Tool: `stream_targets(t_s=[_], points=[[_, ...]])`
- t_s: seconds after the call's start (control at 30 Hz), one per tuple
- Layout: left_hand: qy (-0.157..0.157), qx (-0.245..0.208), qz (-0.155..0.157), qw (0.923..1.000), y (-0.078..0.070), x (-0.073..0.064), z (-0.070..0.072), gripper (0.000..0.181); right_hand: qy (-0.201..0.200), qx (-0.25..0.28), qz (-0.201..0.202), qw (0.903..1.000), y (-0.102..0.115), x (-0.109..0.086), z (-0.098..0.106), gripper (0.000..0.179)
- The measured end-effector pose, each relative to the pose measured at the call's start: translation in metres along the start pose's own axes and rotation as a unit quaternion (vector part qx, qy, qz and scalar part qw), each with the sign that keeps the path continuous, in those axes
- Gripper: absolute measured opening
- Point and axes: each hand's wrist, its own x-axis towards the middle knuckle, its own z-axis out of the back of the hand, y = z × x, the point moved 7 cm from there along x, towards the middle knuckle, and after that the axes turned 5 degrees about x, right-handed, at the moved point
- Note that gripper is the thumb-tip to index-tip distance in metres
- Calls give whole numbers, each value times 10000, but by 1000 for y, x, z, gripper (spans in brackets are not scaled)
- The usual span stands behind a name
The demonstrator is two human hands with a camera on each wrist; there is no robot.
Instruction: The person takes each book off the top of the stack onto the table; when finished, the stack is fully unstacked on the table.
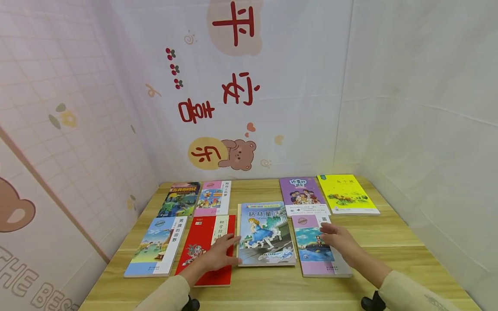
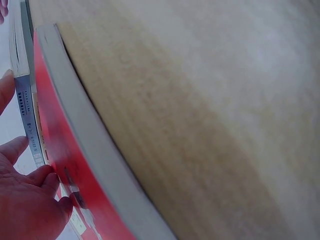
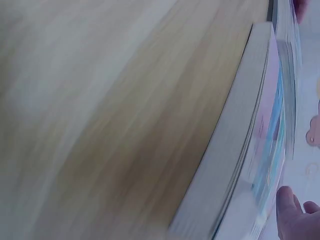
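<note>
A picture-covered storybook (image 1: 266, 237) with a girl in a blue dress lies at the middle of the table, on top of another book whose pale edge shows. My left hand (image 1: 215, 255) has its fingertips at the storybook's left edge, with its lower fingers resting over a red book (image 2: 55, 115). The left wrist view shows the thumb on the storybook's spine (image 2: 29, 117). Over the right side of a pink-and-teal book (image 1: 311, 250) reaches my right hand (image 1: 342, 242), fingers loosely extended, holding nothing. That hand sits beyond the book's pages (image 3: 225, 145) in the right wrist view.
At the left lie a blue-covered book (image 1: 151, 246), a dark green book (image 1: 180, 199) and a pink-edged book (image 1: 212, 198). A purple book (image 1: 303, 194) and a yellow book (image 1: 346, 192) lie at the back right. Printed cloth (image 1: 303, 108) walls the wooden table (image 1: 400, 259).
</note>
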Motion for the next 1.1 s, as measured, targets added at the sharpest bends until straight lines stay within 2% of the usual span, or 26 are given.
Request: stream_targets(t_s=[0.2,0.47,0.77,1.1], points=[[0,-3,39,10000,1,0,0,76,151,519,103,9985,3,13,-32,58],[-16,-36,-51,10000,-1,-2,0,77,260,810,352,9958,10,26,-61,57],[-9,-43,-93,9999,0,-2,0,77,200,1017,170,9945,9,33,-79,58],[-18,9,-94,10000,0,-2,0,77,303,1043,65,9941,9,31,-84,59]])
